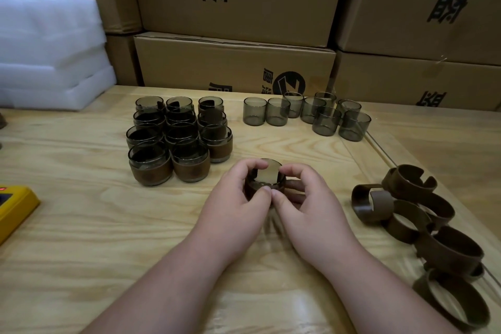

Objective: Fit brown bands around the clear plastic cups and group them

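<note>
Both of your hands are closed round one cup [267, 176] at the middle of the wooden surface [81, 225]. Your left hand [238, 198] curls its fingers over the cup's far left rim with the thumb pressing the near side, and your right hand [309, 200] mirrors it from the right, its thumb tip meeting the left thumb at the front of the cup. A brown band [250, 190] shows around the cup's lower wall between your fingers (how fully it is seated cannot be made out, since your hands cover most of it).

Just beyond and to the left of your hands stands the group of banded cups [177, 138], packed in touching rows, each smoky clear cup wearing a brown band round its lower half. Farther back and to the right sits a cluster of bare cups [309, 115], upright and close together, near the foot of the stacked cardboard boxes [235, 62].

Along the right edge of the surface lies a loose pile of open brown bands [423, 222], overlapping one another, well apart from the cup you hold. At the far left a stack of white foam sheets [48, 51] rests on the surface, and a yellow device [13, 206] lies at the near left edge.
</note>
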`<state>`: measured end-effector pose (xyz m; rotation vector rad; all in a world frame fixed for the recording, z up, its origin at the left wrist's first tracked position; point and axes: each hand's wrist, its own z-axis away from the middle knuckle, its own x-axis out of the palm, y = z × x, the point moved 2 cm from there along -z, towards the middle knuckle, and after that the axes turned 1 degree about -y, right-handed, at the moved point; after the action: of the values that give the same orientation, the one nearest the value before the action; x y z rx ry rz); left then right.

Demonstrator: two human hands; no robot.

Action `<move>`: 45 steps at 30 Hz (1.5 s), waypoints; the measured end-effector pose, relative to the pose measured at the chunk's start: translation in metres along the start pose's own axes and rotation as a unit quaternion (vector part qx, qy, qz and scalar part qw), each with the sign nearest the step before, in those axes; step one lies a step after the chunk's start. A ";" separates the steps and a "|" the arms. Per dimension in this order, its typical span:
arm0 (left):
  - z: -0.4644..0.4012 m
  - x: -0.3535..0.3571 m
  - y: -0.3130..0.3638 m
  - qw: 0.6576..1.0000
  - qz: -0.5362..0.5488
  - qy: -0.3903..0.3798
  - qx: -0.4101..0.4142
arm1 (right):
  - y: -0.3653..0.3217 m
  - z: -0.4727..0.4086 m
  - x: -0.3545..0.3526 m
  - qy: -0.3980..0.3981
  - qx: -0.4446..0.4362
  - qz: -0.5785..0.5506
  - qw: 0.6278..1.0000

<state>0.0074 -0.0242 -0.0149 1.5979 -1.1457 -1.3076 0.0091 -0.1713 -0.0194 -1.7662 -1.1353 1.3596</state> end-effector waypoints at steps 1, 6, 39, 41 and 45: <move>0.000 0.000 -0.001 1.000 -0.009 0.006 0.005 | 0.000 -0.001 0.000 0.010 0.001 0.010 1.000; 0.003 -0.003 0.007 0.990 -0.074 0.062 0.105 | 0.002 -0.005 0.002 0.040 0.027 0.040 0.998; 0.006 0.005 0.005 0.996 0.008 -0.087 0.028 | 0.024 -0.076 -0.003 0.073 0.078 0.281 0.954; 0.009 0.009 0.005 0.991 -0.009 -0.124 0.040 | 0.026 -0.091 0.005 0.067 0.062 0.328 0.940; 0.008 0.010 0.003 0.989 -0.014 -0.132 0.058 | 0.029 -0.120 0.019 0.059 0.029 0.367 0.928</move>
<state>-0.0003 -0.0350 -0.0171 1.5610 -1.3846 -1.5301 0.1336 -0.1636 -0.0201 -2.3053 -0.3466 1.6318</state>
